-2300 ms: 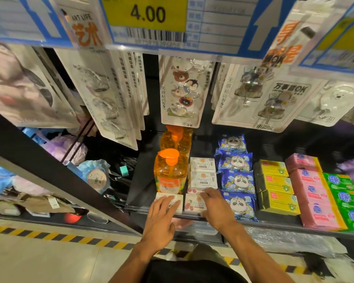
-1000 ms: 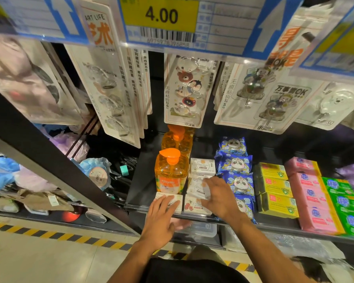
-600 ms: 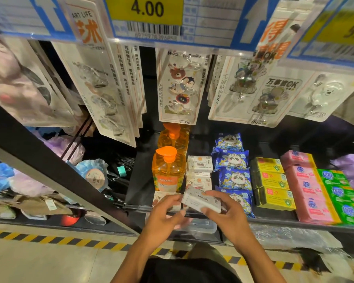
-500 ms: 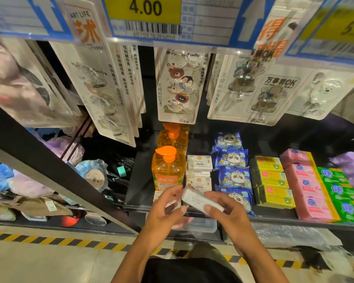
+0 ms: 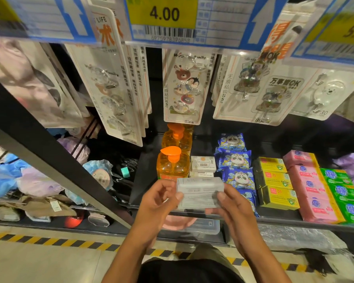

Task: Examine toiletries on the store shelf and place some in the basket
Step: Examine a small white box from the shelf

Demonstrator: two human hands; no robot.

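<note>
Store shelf (image 5: 143,180) stood behind; ahead of its front edge the soap box (image 5: 199,192) lay crosswise, long axis left-right, left grip (image 5: 158,201) pinching one end, right grip (image 5: 233,209) the other.

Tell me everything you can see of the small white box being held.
The small white box is a flat, pale rectangular carton, seemingly card, its fine grey print too blurred to read. It is held lengthwise, roughly level, a broad printed face towards the camera, a narrow long side showing above. The left hand pinches its left end, the right hand its right end, thumbs on the near face. It is off the shelf, held in front of it.
</note>
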